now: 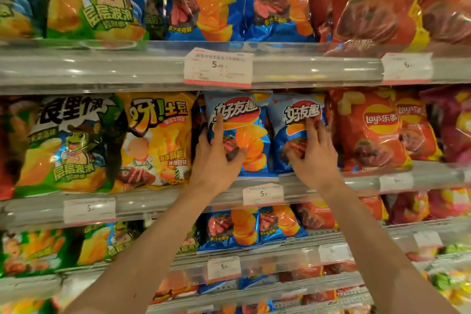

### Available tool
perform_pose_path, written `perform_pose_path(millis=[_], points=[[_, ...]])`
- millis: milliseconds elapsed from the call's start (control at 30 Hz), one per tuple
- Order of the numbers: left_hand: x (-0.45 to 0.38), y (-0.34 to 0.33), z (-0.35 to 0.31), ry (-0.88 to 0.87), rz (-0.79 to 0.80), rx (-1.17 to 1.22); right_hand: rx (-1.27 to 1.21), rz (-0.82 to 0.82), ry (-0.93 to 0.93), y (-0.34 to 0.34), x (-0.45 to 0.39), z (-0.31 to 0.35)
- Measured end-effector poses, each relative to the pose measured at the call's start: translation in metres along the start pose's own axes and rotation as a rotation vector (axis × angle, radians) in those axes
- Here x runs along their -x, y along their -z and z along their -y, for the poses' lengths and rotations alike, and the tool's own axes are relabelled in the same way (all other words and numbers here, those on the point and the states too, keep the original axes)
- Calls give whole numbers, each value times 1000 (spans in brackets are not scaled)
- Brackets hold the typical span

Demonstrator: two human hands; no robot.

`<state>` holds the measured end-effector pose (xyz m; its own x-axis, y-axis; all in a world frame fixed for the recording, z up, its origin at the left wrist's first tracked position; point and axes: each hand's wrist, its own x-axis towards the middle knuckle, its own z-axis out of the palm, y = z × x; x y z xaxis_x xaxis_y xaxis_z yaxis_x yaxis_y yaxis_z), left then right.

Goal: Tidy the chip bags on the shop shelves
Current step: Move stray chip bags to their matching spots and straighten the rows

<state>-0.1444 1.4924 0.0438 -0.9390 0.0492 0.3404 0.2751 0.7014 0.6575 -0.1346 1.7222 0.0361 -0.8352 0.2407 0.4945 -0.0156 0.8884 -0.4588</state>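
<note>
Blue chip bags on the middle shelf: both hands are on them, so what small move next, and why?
Probably turn the left blue bag upright with the left hand: it leans, while the right blue bag under the right hand faces front.

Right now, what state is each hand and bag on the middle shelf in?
left hand: grips the left blue bag
right hand: fingers spread on the right blue bag
left blue bag: upright
right blue bag: upright
yellow bag: upright, untouched
red bag: upright, untouched
</note>
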Motion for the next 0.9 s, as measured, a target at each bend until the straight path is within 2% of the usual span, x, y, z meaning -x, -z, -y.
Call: perform_pose_path(millis=[167,300,500,633,900], points=[[1,-1,-8,41,11,-72,26,31,0,-7,0,6],[4,-2,-6,37,-56,-108,39,44,-2,-2,-2,1],[2,-3,-4,22,-31,-100,141,-119,158,-12,10,19],[1,-6,-3,26,-31,-103,165,-45,150,-25,13,23],[-1,-8,-3,27,-34,-119,193,-53,125,-30,13,24]])
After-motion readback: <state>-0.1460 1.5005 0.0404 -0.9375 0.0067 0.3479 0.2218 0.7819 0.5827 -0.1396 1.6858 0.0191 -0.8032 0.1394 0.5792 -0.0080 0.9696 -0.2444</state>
